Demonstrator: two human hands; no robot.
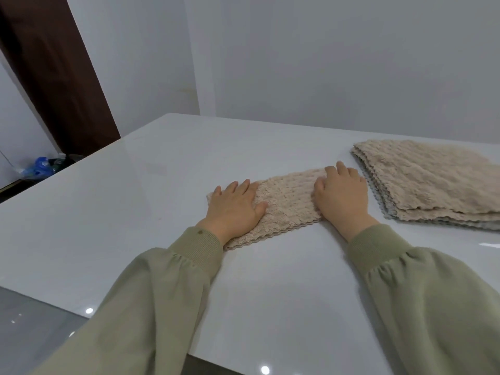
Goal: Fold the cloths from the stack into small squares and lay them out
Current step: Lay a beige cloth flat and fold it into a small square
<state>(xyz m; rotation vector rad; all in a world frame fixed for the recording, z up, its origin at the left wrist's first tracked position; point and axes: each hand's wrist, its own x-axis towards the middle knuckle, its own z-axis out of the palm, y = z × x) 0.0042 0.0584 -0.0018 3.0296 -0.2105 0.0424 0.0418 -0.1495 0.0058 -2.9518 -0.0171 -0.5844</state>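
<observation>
1 cloth [286,204] | L hand [232,208] + R hand [342,197] press it, fingers [244,186] straight | stack [433,182] just right

Pale walls [324,63], glossy table [130,212], perhaps door [54,77].

The counter [135,212] is a glossy, pale grey slab that mirrors small points of light along its near edge. A fluffy beige cloth [289,201], folded into a long strip with scalloped edges, lies flat on it. The fingers [244,186] of the left hand [232,209] are spread over its left end, and those of the right hand [342,196] press its right end. Just right of the right fingers, a stack of cloths [433,182] in the same beige rests on the counter, its wavy edges fanned out layer on layer.
</observation>
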